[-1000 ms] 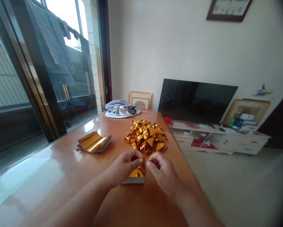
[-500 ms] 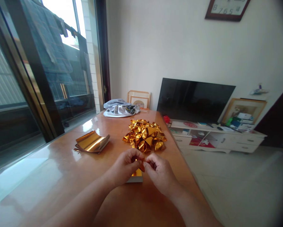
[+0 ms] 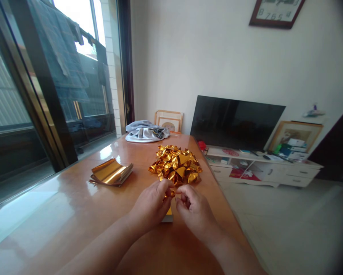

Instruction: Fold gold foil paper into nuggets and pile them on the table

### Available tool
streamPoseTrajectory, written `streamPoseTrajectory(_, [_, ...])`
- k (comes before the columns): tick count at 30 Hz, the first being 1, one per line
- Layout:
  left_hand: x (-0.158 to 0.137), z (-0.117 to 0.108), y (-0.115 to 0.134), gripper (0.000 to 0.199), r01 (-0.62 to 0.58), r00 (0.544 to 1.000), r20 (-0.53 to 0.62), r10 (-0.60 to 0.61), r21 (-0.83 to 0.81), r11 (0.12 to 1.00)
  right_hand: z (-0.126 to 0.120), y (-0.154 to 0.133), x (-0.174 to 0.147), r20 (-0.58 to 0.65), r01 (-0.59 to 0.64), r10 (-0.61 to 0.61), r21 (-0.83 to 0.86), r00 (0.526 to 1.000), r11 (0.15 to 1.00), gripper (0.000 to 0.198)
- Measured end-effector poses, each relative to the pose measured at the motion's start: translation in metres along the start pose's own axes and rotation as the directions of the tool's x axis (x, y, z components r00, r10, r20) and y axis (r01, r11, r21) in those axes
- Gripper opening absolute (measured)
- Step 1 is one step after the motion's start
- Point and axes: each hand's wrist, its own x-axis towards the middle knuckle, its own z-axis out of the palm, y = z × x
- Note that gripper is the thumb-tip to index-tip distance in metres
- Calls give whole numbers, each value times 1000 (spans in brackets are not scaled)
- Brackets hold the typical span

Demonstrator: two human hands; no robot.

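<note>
A small folded piece of gold foil paper [image 3: 169, 194] is pinched between the thumb and fingers of my left hand [image 3: 152, 200]. My right hand [image 3: 195, 208] is closed, its fingers curled and the thumb and index fingertips at the paper's right edge. Much of the piece is hidden behind my left fingers. Under my hands lies a pale-edged block with a gold top [image 3: 168, 217], mostly covered by my left hand. Just beyond them is a heap of folded gold foil pieces [image 3: 177, 164]. A stack of gold foil sheets [image 3: 111, 172] rests to the left.
The glossy wooden table [image 3: 97, 214] has its right edge near my right arm. Bundled grey cloth [image 3: 145, 131] lies at the far end, with picture frames [image 3: 169, 118] behind it. A television [image 3: 235, 122] stands on a white cabinet [image 3: 265, 172] to the right.
My left hand has rolled over the foil piece, covering more of the block below. The foil now looks smaller and more bunched. My right thumb and index finger have spread slightly.
</note>
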Motion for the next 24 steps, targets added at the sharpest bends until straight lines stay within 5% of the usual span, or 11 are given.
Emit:
streamPoseTrajectory(5, [2,-5,10,13,-32,997,75,27,62,998,-3,-2,-1,87,106,-93,-158,992,982,20])
streamPoseTrajectory(16, [2,-8,13,16,-66,990,135,51,105,992,-11,-8,-1,170,154,-101,-342,980,927,14])
streamPoseTrajectory(24, [2,-17,6,37,-72,988,147,53,130,989,-14,-3,-1,176,142,-74,-417,982,898,8])
